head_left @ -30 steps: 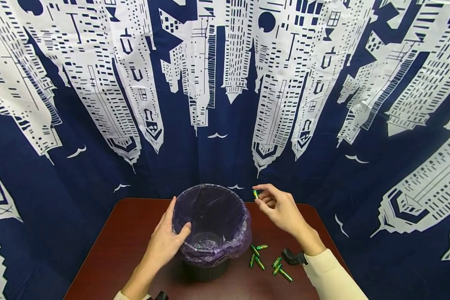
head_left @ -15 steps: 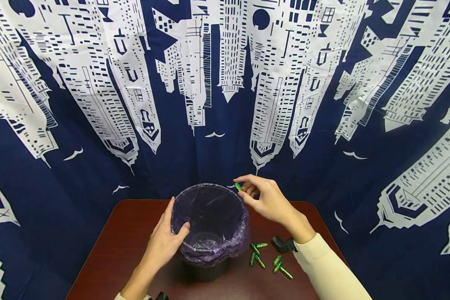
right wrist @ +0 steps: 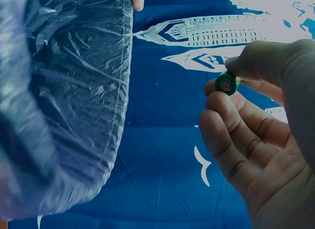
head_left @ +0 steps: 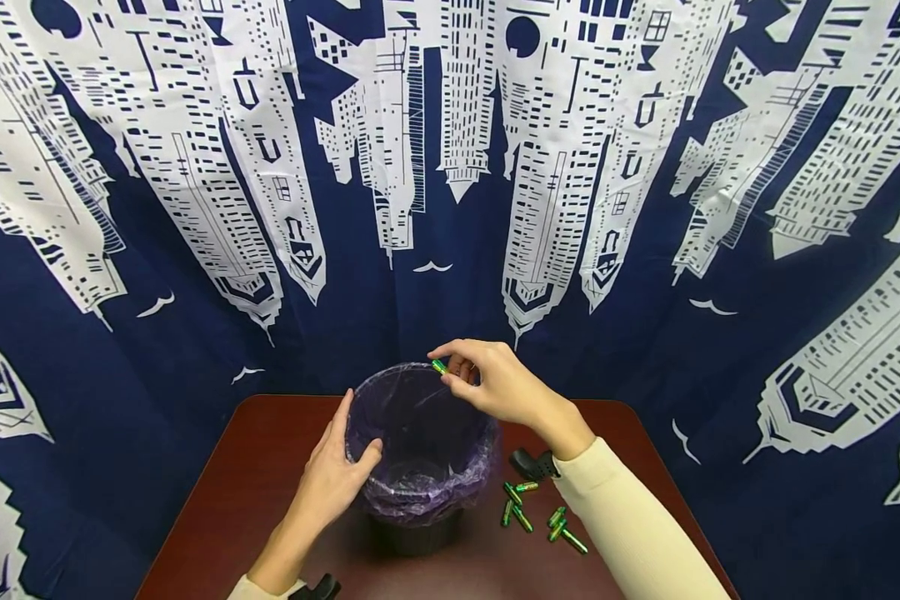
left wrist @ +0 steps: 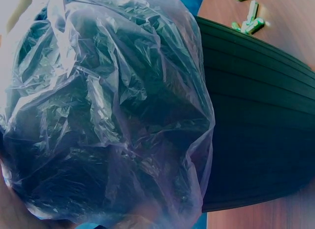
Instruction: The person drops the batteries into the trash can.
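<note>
A small black bin point(head_left: 418, 533) lined with a clear purple bag point(head_left: 420, 433) stands on a dark red table point(head_left: 225, 500). My left hand point(head_left: 335, 479) grips its near-left rim, thumb inside the bag. My right hand point(head_left: 487, 385) hovers over the bin's far rim and pinches a green battery point(head_left: 440, 367) between thumb and fingers; the right wrist view shows the battery point(right wrist: 227, 83) end-on beside the bag point(right wrist: 69, 91). In the left wrist view the bagged bin point(left wrist: 113, 115) fills the frame.
Several loose green batteries point(head_left: 540, 517) lie on the table right of the bin, also seen far off as batteries point(left wrist: 250, 23) in the left wrist view. A blue curtain point(head_left: 450, 167) printed with white skyscrapers hangs behind the table.
My right hand has carried the battery leftward, from right of the bin to above its far rim. The left hand has stayed on the rim.
</note>
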A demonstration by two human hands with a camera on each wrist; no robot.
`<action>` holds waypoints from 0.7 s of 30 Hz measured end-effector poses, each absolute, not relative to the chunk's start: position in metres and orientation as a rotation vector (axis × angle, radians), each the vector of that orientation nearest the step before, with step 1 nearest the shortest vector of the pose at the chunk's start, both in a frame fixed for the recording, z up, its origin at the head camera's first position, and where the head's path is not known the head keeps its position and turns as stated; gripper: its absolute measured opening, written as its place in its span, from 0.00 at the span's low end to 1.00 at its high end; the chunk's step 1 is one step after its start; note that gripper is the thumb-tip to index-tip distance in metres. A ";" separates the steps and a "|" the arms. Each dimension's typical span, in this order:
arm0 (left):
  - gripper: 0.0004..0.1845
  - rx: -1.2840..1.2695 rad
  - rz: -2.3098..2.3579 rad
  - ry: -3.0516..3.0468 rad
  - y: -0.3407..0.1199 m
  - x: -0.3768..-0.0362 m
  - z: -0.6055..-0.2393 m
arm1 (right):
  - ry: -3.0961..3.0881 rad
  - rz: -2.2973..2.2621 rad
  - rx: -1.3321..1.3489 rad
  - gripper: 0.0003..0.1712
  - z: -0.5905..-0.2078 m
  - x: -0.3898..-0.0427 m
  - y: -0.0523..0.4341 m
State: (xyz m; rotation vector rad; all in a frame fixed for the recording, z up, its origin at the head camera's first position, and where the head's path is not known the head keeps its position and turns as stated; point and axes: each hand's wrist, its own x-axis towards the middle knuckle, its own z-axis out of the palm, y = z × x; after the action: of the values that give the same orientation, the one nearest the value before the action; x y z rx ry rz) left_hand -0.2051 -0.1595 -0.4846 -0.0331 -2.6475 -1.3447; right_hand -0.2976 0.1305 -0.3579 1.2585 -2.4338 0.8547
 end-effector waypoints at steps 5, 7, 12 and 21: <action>0.54 -0.022 -1.352 -2.655 -0.161 -0.206 -0.486 | -2.442 0.856 1.288 0.21 -0.354 -0.302 0.117; 0.54 -0.025 -1.355 -2.652 -0.160 -0.206 -0.486 | -2.447 0.849 1.291 0.21 -0.353 -0.304 0.115; 0.54 -0.031 -1.356 -2.650 -0.158 -0.209 -0.489 | -2.456 0.838 1.297 0.21 -0.353 -0.306 0.111; 0.53 -0.025 -1.330 -2.652 -0.161 -0.209 -0.488 | -2.500 0.821 1.298 0.22 -0.357 -0.312 0.105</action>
State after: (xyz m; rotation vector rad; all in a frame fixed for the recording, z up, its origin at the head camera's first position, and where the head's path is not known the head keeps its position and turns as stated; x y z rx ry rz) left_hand -0.2088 -0.1609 -0.4875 -0.0252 -2.6516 -1.3303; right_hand -0.3118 0.1051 -0.3574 1.2985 -2.5001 0.8210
